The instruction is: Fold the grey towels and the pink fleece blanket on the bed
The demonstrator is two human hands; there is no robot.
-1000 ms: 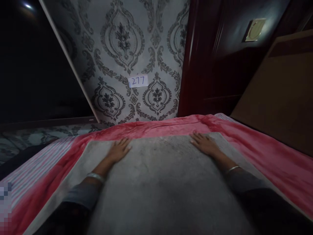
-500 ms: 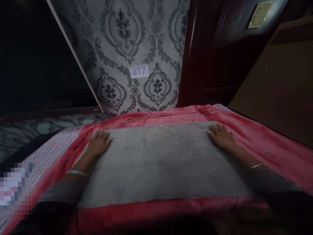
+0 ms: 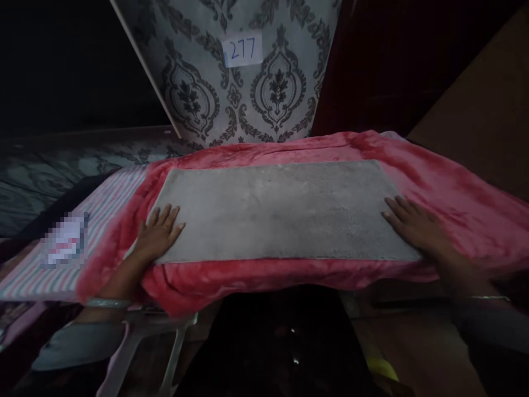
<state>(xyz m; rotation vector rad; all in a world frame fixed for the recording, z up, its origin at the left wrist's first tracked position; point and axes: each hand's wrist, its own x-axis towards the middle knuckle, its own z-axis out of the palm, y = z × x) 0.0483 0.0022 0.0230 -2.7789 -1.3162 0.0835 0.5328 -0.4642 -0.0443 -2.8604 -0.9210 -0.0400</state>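
A grey rectangular cloth [image 3: 264, 212], soft-looking and spread flat, lies across a red-pink plush blanket [image 3: 438, 182]. My left hand [image 3: 159, 232] rests palm down on the cloth's left edge with its fingers spread. On the opposite side my right hand [image 3: 413, 220] lies flat over the right edge, fingers apart, partly on the blanket. Neither hand grips anything. The cloth's surface looks smooth, with slightly darker patches on its right half.
Under the blanket at left shows a striped sheet [image 3: 111, 215]. Patterned wallpaper [image 3: 190, 99] with a paper label reading 277 [image 3: 243, 48] stands behind. A dark screen-like panel [image 3: 70, 66] is at left, a brown board [image 3: 479, 105] at right. A pale stool or chair frame [image 3: 152, 331] stands below.
Both hands have slid from the cloth's far corners towards its near side, staying flat. The view has tilted downward, showing the blanket's near edge and the floor.
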